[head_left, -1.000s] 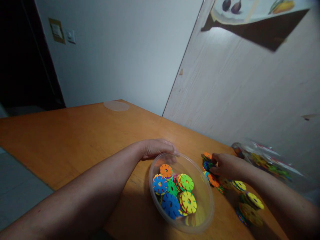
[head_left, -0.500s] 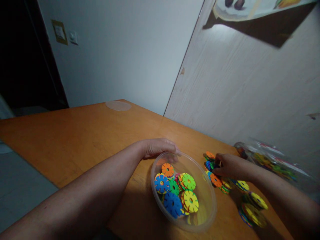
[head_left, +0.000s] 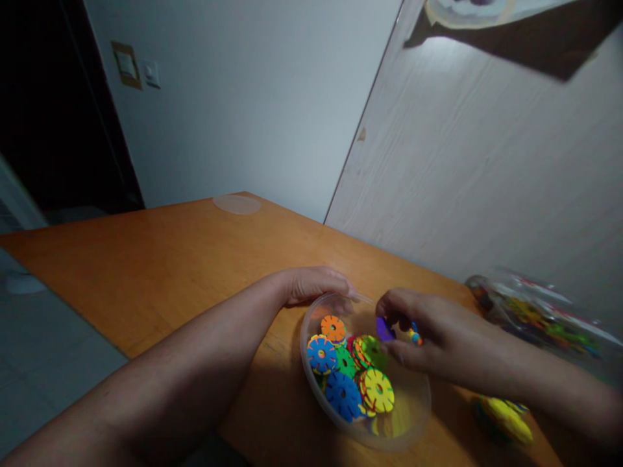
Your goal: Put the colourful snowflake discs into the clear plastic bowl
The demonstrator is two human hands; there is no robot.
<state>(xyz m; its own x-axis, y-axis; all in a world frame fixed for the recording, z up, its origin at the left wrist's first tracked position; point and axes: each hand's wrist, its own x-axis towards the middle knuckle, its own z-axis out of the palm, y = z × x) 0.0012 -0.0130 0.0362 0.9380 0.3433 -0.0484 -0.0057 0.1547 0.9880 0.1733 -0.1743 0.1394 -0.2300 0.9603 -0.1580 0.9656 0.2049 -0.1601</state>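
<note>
My left hand (head_left: 320,285) grips the far rim of a clear plastic tub (head_left: 411,399), thumb toward the rim and the other fingers mostly hidden. Inside the tub lie stacks of notched plastic discs: an orange disc (head_left: 333,329), a blue disc (head_left: 343,395), a yellow disc (head_left: 379,390) and others in green and red. Over the tub's right side, my right hand (head_left: 421,327) pinches a purple disc (head_left: 384,329) between thumb and fingers. Blue and yellow bits (head_left: 415,334) show just beyond those fingers. More discs (head_left: 506,420) lie on the table below my right forearm.
A clear bag (head_left: 549,321) of colourful pieces rests against the wall on the right. Near the far table corner lies a flat, translucent round lid (head_left: 237,204). The wooden table (head_left: 146,266) meets the wall behind the tub.
My right hand has moved left from the discs on the table to above the tub, now with a purple disc in its fingers. My left hand keeps its hold on the rim.
</note>
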